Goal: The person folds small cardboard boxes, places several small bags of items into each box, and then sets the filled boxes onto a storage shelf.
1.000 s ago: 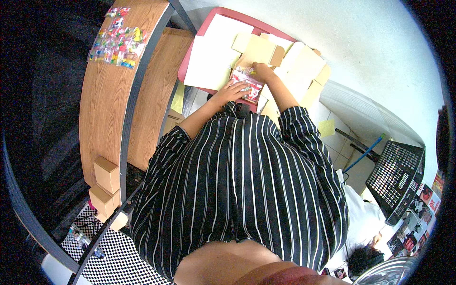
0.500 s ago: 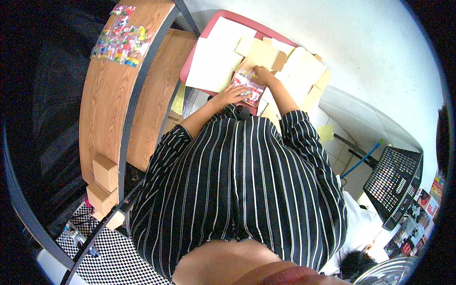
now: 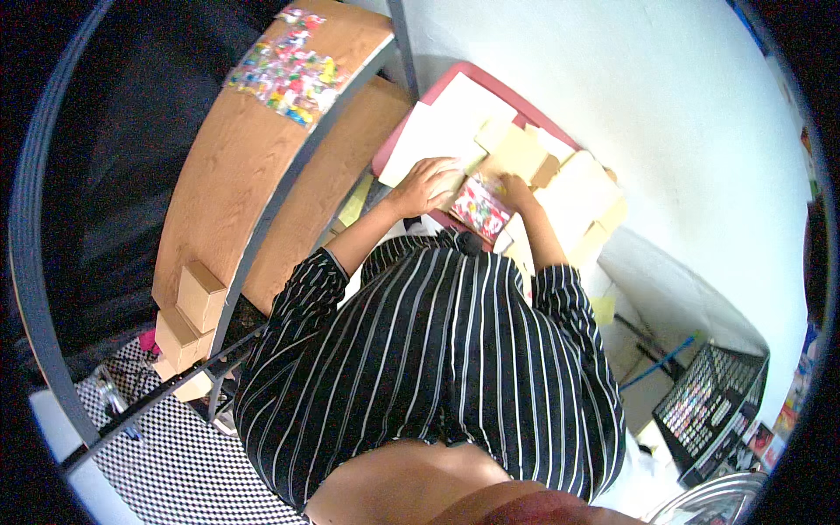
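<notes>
A small clear packet of colourful bits (image 3: 479,208) lies between my two hands, above a red tray (image 3: 405,129) covered with white sheets and tan cardboard pieces (image 3: 518,154). My left hand (image 3: 426,185) rests flat at the packet's left edge, fingers apart, touching it. At the packet's upper right corner my right hand (image 3: 514,190) pinches it. My black-and-white striped shirt (image 3: 437,350) fills the middle of the view.
A wooden shelf (image 3: 254,166) with grey metal rails curves along the left and carries a flat bag of colourful pieces (image 3: 284,68) and small cardboard boxes (image 3: 199,296). A black wire basket (image 3: 713,411) stands at the lower right. White wall lies beyond the tray.
Both hands stay on the colourful packet. The view has shifted slightly; the packet has turned a little between my hands.
</notes>
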Demonstrator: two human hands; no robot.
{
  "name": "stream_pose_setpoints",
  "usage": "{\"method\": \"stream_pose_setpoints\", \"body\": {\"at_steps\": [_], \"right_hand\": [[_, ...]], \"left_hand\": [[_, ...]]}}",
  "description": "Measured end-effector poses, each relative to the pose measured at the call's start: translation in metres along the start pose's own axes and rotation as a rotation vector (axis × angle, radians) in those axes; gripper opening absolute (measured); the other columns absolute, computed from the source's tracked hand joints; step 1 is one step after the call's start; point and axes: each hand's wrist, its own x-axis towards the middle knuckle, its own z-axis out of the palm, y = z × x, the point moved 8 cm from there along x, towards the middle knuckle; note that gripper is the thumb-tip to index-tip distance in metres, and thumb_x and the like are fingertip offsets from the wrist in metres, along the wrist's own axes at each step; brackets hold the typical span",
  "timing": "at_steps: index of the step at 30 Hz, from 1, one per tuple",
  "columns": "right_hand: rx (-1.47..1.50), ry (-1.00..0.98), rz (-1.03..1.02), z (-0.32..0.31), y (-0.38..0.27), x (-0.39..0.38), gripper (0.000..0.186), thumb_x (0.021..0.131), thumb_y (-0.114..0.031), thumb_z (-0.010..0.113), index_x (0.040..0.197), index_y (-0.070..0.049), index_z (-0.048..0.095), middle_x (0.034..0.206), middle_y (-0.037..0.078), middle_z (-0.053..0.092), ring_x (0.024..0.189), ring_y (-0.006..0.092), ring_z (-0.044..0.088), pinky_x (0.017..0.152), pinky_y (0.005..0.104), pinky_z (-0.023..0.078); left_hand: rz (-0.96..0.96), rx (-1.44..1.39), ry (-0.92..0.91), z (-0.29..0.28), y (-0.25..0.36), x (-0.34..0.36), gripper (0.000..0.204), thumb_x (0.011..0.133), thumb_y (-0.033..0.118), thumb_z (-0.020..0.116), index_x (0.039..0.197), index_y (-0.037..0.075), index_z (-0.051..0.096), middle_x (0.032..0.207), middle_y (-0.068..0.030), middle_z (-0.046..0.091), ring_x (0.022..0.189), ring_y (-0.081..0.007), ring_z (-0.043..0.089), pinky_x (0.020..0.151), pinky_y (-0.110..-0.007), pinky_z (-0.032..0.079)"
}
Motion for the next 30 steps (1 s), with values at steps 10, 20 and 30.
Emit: {"method": "stream_pose_setpoints", "body": {"at_steps": [10,20,30], "right_hand": [[0.255,0.265,0.124,-0.046,-0.019,-0.043,0.049,0.069,-0.012,0.061,0.113,0.001,0.045,0.106,0.026,0.046,0.098,0.0395,0.048,0.086,0.0402,0.041],[0.325,0.632,0.019,-0.072,-0.053,-0.089,0.033,0.068,-0.003,0.059,0.100,0.002,0.052,0.103,0.019,0.049,0.096,0.0353,0.049,0.084,0.0377,0.041],[0.355,0.779,0.030,-0.093,-0.047,-0.113,0.028,0.069,0.000,0.055,0.097,0.001,0.054,0.099,0.019,0.051,0.095,0.0356,0.050,0.083,0.0383,0.041]], "left_hand": [[-0.599,0.691,0.493,-0.221,-0.129,0.056,0.039,0.080,0.036,0.049,0.110,0.011,0.051,0.111,-0.0074,0.052,0.105,-0.0252,0.041,0.087,-0.042,0.028],[-0.937,0.841,0.071,-0.249,-0.280,0.071,0.066,0.079,0.052,0.042,0.126,0.007,0.036,0.135,-0.0081,0.030,0.127,-0.0222,0.017,0.098,-0.048,0.012],[-0.539,0.863,0.115,-0.175,-0.151,0.094,0.034,0.070,0.028,0.063,0.096,0.008,0.058,0.119,-0.0134,0.045,0.116,-0.0265,0.036,0.092,-0.045,0.024]]}}
